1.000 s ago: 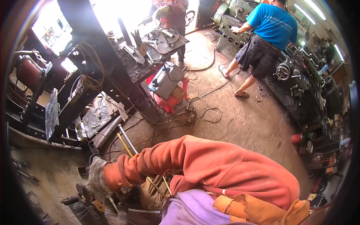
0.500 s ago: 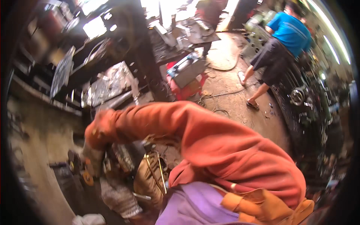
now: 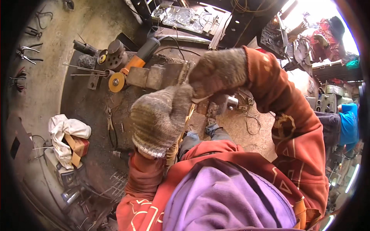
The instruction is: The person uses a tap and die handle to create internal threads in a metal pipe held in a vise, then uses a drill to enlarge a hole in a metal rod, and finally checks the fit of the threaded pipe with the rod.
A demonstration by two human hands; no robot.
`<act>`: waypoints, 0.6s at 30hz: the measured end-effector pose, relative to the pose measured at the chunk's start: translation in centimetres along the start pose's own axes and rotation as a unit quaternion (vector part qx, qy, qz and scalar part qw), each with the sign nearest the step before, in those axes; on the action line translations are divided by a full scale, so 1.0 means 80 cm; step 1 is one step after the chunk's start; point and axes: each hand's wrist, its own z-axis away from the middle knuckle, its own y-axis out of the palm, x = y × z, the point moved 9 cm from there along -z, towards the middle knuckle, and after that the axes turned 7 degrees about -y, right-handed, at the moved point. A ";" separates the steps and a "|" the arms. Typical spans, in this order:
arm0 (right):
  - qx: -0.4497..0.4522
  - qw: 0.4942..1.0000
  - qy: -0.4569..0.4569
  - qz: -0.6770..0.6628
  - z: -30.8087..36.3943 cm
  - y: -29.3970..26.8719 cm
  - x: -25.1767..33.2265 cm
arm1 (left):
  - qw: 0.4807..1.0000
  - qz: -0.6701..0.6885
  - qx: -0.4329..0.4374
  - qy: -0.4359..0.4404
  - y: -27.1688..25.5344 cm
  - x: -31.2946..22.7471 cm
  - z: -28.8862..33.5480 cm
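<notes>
Both my hands wear thick, dirty knitted gloves and meet just at the near side of a bench vise (image 3: 154, 76). My left hand (image 3: 158, 117) is closed, its thumb side against the fingers of the other glove. My right hand (image 3: 219, 73) is curled beside the vise's right end. Between the gloves a small pale edge shows, but the fingers hide what it belongs to. Just below them runs a thin brass-coloured rod (image 3: 189, 115); whether a hand grips it I cannot tell. An angle grinder (image 3: 135, 61) with an orange head and yellow disc lies behind the vise.
Pliers (image 3: 111, 125) lie on the dark bench, with more pliers (image 3: 29, 53) on the wall side at left. A white cloth (image 3: 69, 129) and a small carton (image 3: 77, 144) sit at the left. A person in blue (image 3: 348, 123) stands at far right; another in red (image 3: 327, 40) is at the back right.
My view has swung toward the bench and vise. My right arm, earlier stretched across to the left, is now bent, and its gloved hand meets my left one.
</notes>
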 end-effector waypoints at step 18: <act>-0.570 0.715 0.122 -0.386 0.062 0.112 0.050 | 0.935 0.096 0.213 0.267 0.086 -0.032 -0.144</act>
